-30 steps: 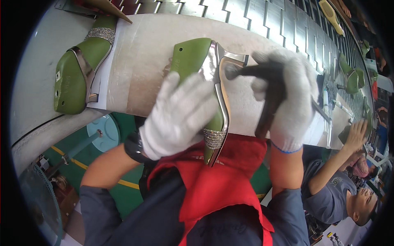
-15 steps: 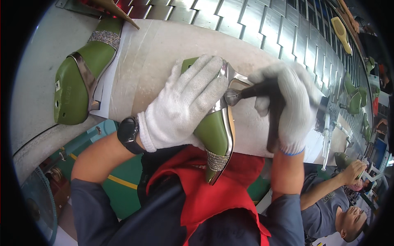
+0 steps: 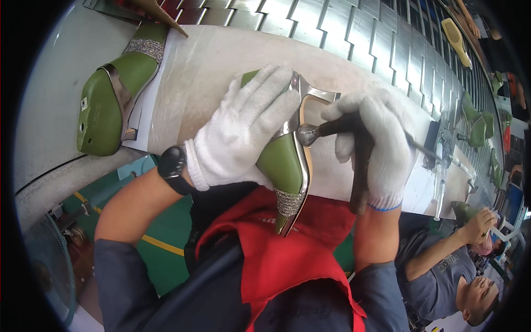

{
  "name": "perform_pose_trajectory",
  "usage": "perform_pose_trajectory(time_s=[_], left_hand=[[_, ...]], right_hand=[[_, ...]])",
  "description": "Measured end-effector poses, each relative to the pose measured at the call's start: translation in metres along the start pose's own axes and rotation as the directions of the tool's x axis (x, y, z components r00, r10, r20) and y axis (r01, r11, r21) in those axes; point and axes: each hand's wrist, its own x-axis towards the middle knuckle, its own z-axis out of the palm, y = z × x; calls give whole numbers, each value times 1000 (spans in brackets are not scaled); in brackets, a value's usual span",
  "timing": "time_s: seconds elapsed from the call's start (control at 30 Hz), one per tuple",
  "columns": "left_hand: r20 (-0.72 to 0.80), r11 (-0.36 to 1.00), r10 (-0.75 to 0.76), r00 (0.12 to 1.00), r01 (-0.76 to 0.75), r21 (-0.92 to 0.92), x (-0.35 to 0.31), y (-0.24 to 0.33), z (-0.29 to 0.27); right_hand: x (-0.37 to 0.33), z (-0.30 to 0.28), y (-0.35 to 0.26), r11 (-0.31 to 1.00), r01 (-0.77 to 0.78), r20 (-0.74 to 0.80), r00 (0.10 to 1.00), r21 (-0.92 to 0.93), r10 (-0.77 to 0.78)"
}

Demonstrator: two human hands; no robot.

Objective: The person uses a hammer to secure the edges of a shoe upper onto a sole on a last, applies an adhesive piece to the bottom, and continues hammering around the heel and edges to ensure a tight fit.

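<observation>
A green high-heeled shoe (image 3: 281,163) lies on its side under my left hand (image 3: 243,130), its glittery toe band toward me and its silvery heel (image 3: 323,94) pointing right. That hand, in a white knit glove, is wrapped over the shoe's rear upper and strap and holds it against the pale work surface. My gloved right hand (image 3: 384,146) grips a dark hammer (image 3: 360,171). Its rounded metal face (image 3: 307,134) meets the metallic-trimmed edge by the sole, just below the heel. Part of the hammer is hidden behind my fingers.
Another green shoe (image 3: 105,110) lies at the left on the bench. A slatted metal conveyor (image 3: 332,25) runs along the far side, carrying more green shoes (image 3: 477,127) at the right. A tool on a stand (image 3: 440,160) is right of my right hand. A co-worker (image 3: 442,271) sits at lower right.
The whole view has shifted slightly. Relative to the shoe, the hammer face has moved a little along the sole edge toward the toe. Both grips stay the same.
</observation>
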Motion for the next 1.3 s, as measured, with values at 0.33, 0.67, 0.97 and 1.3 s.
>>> perform_pose_trajectory(time_s=[0.33, 0.67, 0.97, 1.3], left_hand=[[148, 938, 273, 951, -297, 181, 30, 25, -13], [4, 699, -93, 996, 68, -712, 53, 2, -39], [170, 670, -552, 817, 555, -492, 49, -2, -37], [338, 946, -289, 896, 320, -41, 59, 49, 4]], right_hand=[[8, -82, 41, 993, -102, -47, 993, 56, 105], [-25, -98, 64, 979, 119, -262, 962, 166, -73], [-28, -102, 69, 988, 118, -218, 971, 97, -95], [-62, -76, 61, 995, 46, -107, 993, -91, -56]])
